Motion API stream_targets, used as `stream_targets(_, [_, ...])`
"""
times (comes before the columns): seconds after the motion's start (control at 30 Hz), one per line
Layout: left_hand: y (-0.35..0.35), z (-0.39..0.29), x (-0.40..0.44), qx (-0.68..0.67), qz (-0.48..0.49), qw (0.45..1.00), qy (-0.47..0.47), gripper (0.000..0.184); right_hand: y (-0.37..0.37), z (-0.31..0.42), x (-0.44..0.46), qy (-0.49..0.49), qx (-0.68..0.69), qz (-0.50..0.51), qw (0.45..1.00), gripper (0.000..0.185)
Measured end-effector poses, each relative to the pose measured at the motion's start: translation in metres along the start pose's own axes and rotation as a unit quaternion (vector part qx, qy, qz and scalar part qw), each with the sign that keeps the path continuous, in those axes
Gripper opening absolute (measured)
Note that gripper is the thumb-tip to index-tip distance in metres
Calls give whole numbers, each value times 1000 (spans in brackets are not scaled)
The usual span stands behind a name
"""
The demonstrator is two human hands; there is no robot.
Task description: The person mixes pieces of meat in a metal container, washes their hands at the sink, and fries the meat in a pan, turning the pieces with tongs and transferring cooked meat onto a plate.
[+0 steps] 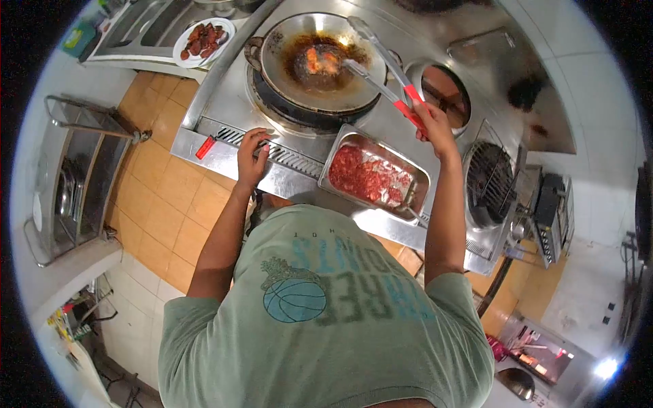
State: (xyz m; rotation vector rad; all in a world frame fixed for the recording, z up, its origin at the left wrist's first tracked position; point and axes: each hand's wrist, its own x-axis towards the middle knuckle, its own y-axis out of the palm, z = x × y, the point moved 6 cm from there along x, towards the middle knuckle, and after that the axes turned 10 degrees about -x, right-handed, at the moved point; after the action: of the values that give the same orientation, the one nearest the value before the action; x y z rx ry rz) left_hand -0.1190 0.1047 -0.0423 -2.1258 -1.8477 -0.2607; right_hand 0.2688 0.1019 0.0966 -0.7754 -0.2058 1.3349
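Note:
My right hand [435, 128] is closed around metal tongs [408, 113] with red handles. The tongs' two arms are spread wide above the wok [286, 81]; one tip is near the frying pieces [323, 61], the other over the wok's far rim. Those orange-brown pieces lie in dark oil at the bottom. My left hand [252, 160] is at the stove's front edge, fingers loosely curled and apart, with nothing in it. Between my hands, a metal tray [425, 182] holds chopped raw red meat [364, 175] and a utensil whose handle sticks out at the near corner.
A white plate [230, 30] of browned meat stands at the upper left beside a sink [160, 30]. Right of the wok is a round opening [445, 95], then a burner with a grate [490, 177]. A small red object [205, 147] is on the stove's front edge. A metal rack [88, 170] stands left.

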Motion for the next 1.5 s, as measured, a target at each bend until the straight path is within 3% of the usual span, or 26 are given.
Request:
stream_targets(0.1, [-3,-2,-1,34,-7,999,26,23,3,14,41,-22,-70,17,997,49])
stream_targets(0.27, [-3,-2,-1,7,-16,1000,-21,23,-5,22,73,-39,-168,29,985,47])
stream_targets(0.5, [3,2,1,26,-5,999,-34,21,2,24,74,18,-148,78,986,43])
stream_targets(0.83, [4,2,0,57,13,998,-28,22,-2,42,64,-43,-19,79,996,44])
stream_targets(0.93, [5,1,1,63,18,998,-21,21,-3,49,56,-41,-100,40,993,43])
stream_targets(1.13, [6,1,1,58,30,998,-22,21,4,46,50,-37,-105,41,993,43])
stream_targets(1.33, [6,2,0,48,24,998,-28,18,-2,34,57,-34,-221,29,974,57])
stream_targets(1.43, [5,0,0,35,18,999,-33,18,2,28,56,-8,-207,60,976,59])
stream_targets(1.5, [4,-2,1,43,15,999,-31,17,4,34,50,-28,-178,38,983,49])
